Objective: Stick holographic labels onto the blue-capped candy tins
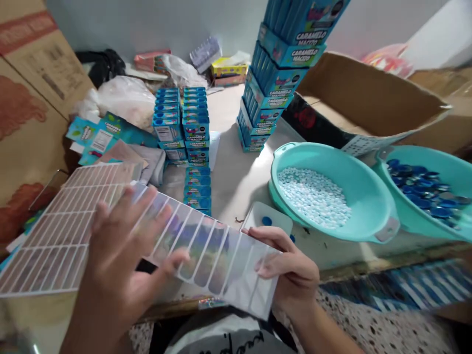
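Observation:
My right hand (297,275) grips the right end of a translucent, shiny strip of sticker labels (210,246), thumb on top and fingers beneath. White lines divide the strip into narrow rounded bars; its right part looks plain and pale. My left hand (120,246) is over the strip's left end, fingers spread apart and slightly blurred. Whether its fingertips touch the strip, I cannot tell. Under and beyond my left hand lies a larger label sheet (47,236) with a white grid. Past the strip stands a row of small blue boxes (198,189).
Blue candy boxes (195,130) stand stacked behind, beside a tall box tower (273,93). To the right are a turquoise basin (368,206) of small pale candies and another basin (453,172) with blue round pieces. A small white tray (254,216) and an open carton (368,88) are nearby.

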Demonstrator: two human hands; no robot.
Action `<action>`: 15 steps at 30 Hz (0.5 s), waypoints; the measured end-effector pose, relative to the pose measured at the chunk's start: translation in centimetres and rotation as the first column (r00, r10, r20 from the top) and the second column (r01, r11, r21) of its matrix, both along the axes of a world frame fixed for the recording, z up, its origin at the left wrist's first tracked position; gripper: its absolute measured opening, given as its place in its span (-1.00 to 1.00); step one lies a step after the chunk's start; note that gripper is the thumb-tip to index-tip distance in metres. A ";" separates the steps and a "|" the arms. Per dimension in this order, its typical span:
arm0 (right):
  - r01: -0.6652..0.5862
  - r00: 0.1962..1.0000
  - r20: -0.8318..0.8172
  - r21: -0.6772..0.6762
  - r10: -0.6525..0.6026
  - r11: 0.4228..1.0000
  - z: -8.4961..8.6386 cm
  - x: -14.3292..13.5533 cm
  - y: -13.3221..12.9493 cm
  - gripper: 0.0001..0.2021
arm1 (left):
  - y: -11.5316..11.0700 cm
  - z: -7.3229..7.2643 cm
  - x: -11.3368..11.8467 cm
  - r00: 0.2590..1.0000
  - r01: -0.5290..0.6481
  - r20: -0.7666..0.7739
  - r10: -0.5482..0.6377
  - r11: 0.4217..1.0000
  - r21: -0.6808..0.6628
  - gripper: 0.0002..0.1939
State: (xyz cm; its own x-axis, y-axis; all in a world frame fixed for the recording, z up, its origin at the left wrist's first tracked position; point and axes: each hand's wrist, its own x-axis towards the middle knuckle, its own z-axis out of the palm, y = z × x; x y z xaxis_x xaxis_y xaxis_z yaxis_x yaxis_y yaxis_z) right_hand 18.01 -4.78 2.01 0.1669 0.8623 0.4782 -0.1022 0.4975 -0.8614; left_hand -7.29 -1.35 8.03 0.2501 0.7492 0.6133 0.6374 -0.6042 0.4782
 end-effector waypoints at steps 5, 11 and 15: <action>-0.086 0.985 -0.151 -0.032 0.080 0.996 -2.7 -1.6 -5.2 -0.68 | -7.8 -5.1 1.4 0.973 0.076 -0.226 -0.045 0.988 0.132 -0.39; -0.306 0.938 -0.252 -0.273 0.239 0.912 -2.1 -3.6 -12.4 -0.54 | -16.7 -4.3 4.1 0.957 0.162 -0.261 -0.126 0.979 0.121 -0.57; -0.462 0.870 -0.333 -0.287 0.364 0.840 -2.1 -3.2 -15.1 -0.52 | -18.0 -4.7 4.1 0.980 0.099 -0.185 -0.071 0.984 0.150 -0.69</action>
State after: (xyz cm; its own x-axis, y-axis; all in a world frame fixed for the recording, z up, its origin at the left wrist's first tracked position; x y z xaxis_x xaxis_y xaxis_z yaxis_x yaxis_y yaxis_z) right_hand 14.84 -19.85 -0.06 -0.1689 0.9775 0.1266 -0.4696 0.0331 -0.8822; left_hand -3.15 -19.39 3.31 0.4245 0.6181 0.6616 0.6468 -0.7184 0.2561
